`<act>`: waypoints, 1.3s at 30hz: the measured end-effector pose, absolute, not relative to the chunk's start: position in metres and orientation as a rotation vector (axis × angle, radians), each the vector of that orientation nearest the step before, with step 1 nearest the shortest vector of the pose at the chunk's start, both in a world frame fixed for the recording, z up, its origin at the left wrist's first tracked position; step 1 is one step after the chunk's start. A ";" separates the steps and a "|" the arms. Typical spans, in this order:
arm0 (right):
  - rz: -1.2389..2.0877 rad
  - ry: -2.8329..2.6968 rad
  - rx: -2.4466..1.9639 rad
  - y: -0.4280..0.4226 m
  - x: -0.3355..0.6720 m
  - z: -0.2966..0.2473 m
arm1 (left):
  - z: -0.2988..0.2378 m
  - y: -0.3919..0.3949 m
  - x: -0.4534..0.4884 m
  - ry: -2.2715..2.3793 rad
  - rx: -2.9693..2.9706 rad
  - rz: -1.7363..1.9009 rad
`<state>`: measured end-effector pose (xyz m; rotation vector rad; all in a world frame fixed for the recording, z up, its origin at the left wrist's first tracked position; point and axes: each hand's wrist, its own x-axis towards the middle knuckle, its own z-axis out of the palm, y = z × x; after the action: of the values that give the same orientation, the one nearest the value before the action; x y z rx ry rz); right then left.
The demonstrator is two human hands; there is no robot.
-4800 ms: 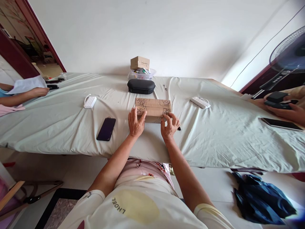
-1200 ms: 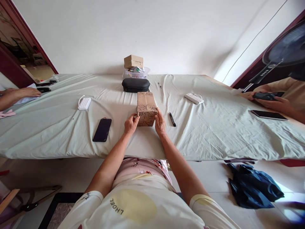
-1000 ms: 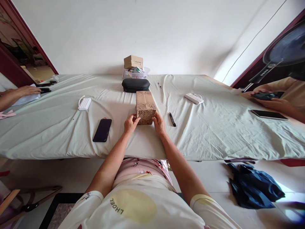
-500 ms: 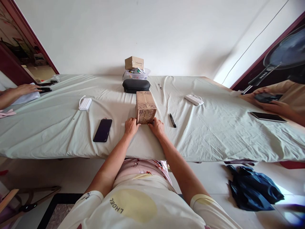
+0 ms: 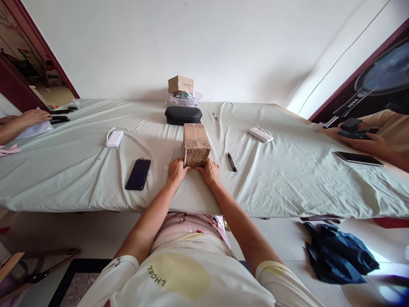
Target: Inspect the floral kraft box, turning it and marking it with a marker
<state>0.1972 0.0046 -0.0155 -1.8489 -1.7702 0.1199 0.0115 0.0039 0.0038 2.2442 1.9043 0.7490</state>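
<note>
A brown cardboard box (image 5: pixel 196 145) covered in dark scribbled lines rests on the cloth-covered table (image 5: pixel 83 179) in front of me. My left hand (image 5: pixel 177 171) grips its near left lower corner, and my right hand (image 5: pixel 209 171) grips the near right lower corner. Both thumbs point inward along the bottom front edge; the fingers' far ends are partly hidden at the box's sides. A black marker (image 5: pixel 231 162) lies right of my right hand. Left of my left hand is a dark smartphone (image 5: pixel 138 175).
Behind the box are a black case (image 5: pixel 183 115), a clear plastic tub (image 5: pixel 188 101) and a smaller carton (image 5: pixel 180 84) on top. White power banks (image 5: pixel 115 139) lie to either side. Other people's hands (image 5: pixel 32 117) show at both table ends; one at right holds a dark object (image 5: pixel 354 128).
My thumbs have slid slightly closer together under the box's front edge; the box stays nearly in place. At right, the other person's dark object has turned, and the left person's hand has shifted.
</note>
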 end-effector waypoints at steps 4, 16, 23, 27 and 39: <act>0.166 -1.806 -1.821 0.004 0.201 -0.012 | 0.004 0.007 0.007 1.867 2.233 0.752; 0.270 -1.817 -1.649 0.004 0.215 -0.012 | -0.002 0.016 0.001 1.824 2.277 0.690; 0.299 -1.811 -1.649 0.004 0.217 -0.011 | -0.001 0.017 -0.001 1.816 2.268 0.691; 0.346 -1.774 -1.644 0.003 0.217 -0.009 | -0.001 0.018 -0.001 1.831 2.259 0.690; 0.389 -1.701 -1.625 0.000 0.222 -0.003 | 0.003 0.014 -0.003 1.736 2.276 0.798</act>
<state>0.2217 -0.0002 -0.0031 -1.6246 -1.7009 0.3895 -0.0030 0.0143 0.0027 2.2764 1.7361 0.7980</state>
